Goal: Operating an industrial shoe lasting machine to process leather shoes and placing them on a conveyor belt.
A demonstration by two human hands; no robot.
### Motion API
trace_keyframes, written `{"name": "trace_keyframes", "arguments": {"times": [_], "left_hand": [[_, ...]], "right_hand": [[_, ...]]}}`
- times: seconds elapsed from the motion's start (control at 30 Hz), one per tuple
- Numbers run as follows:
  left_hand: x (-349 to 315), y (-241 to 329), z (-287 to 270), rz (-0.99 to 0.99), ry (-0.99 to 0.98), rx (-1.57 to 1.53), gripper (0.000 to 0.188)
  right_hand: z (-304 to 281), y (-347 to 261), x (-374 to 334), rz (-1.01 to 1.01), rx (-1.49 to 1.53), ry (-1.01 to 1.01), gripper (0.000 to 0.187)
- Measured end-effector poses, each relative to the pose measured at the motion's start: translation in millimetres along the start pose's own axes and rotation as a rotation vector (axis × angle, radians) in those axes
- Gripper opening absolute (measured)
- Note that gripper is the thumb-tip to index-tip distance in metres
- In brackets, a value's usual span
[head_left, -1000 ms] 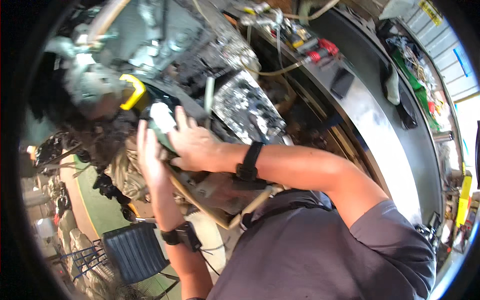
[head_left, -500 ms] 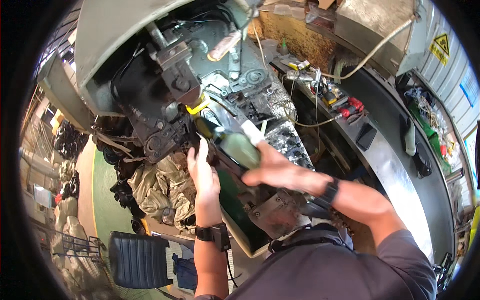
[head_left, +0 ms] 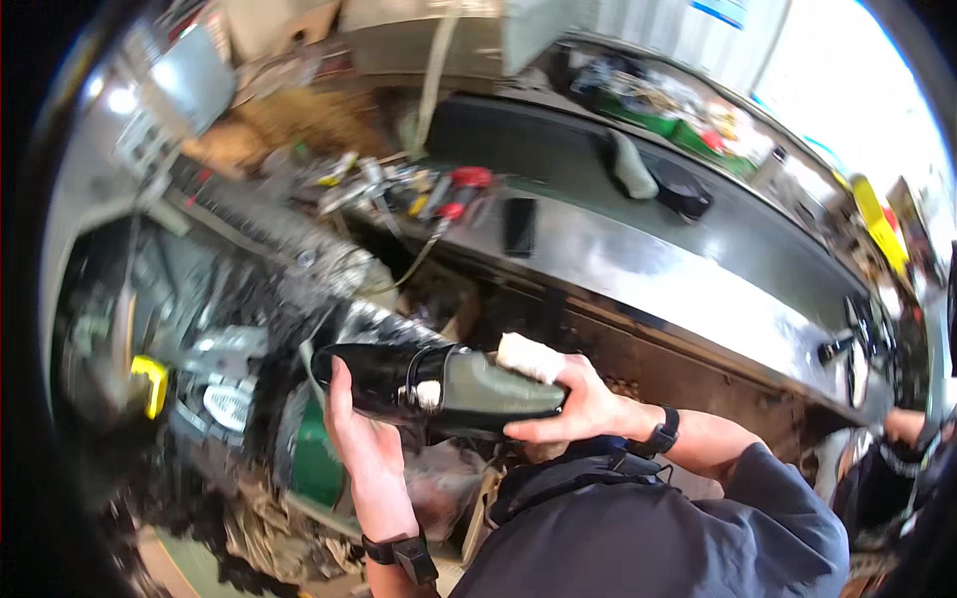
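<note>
A glossy black shoe (head_left: 374,377) on a pale green shoe last (head_left: 498,387) lies sideways across both my hands, in front of my body. My left hand (head_left: 367,444) supports it from beneath near its left end, fingers against its side. At the other end my right hand (head_left: 588,404) grips the last, thumb on the near side. A white wrap (head_left: 528,357) covers a finger of that hand. A small pale patch shows near the shoe's middle. The shoe is apart from the machine (head_left: 214,344) on the left, which is blurred.
A long bench (head_left: 648,274) runs behind, with a black phone (head_left: 519,227), a red power tool (head_left: 467,189) and several small tools. Beyond it, a dark belt surface holds a grey-green last (head_left: 633,167) and a black shoe (head_left: 684,191). Another person's hand (head_left: 905,427) shows at the right edge.
My view has turned right. Both hands have drawn the shoe away from the machine, and it now lies nearly level. My left hand, beside it before, now supports it.
</note>
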State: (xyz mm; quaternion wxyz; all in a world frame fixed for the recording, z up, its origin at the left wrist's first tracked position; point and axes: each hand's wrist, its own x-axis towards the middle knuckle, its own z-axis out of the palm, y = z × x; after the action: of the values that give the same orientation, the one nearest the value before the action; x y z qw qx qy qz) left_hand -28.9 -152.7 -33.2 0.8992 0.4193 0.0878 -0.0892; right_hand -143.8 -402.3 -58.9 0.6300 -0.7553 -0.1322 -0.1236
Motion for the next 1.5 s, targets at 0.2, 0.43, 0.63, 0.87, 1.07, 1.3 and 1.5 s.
{"name": "trace_keyframes", "arguments": {"times": [0.2, 0.43, 0.63, 0.87, 1.07, 1.3, 1.5], "left_hand": [[36.3, -141.5, 34.8, -0.402, -0.296, 0.436, 0.039], [47.4, -258.8, 19.2, -0.494, -0.301, 0.89, 0.042], [43.2, -284.5, 7.0, -0.47, -0.161, 1.051, 0.042], [36.1, -284.5, 37.1, -0.525, -0.061, 1.071, 0.042], [47.0, -282.7, 55.5, -0.502, -0.048, 1.118, 0.043], [98.5, -319.9, 103.4, -0.453, -0.431, 1.334, 0.041], [139.8, -418.0, 192.7, -0.262, -0.787, 1.155, 0.047]], "right_hand": [[-125.2, 71.9, -86.1, 0.81, 0.762, 0.867, 0.039], [-489.9, 165.5, -259.3, 0.678, 0.759, 1.066, 0.029], [-675.7, 333.8, -364.0, 0.451, 0.78, 1.447, 0.055], [-610.8, 375.2, -104.1, 0.95, 0.627, 1.497, 0.072], [-610.6, 400.9, -8.7, 1.002, 0.669, 1.324, 0.06], [-490.3, 374.8, 14.1, 0.721, 0.355, 1.03, 0.054], [-428.4, 232.0, -106.1, 0.605, 0.677, 1.243, 0.057]]}}
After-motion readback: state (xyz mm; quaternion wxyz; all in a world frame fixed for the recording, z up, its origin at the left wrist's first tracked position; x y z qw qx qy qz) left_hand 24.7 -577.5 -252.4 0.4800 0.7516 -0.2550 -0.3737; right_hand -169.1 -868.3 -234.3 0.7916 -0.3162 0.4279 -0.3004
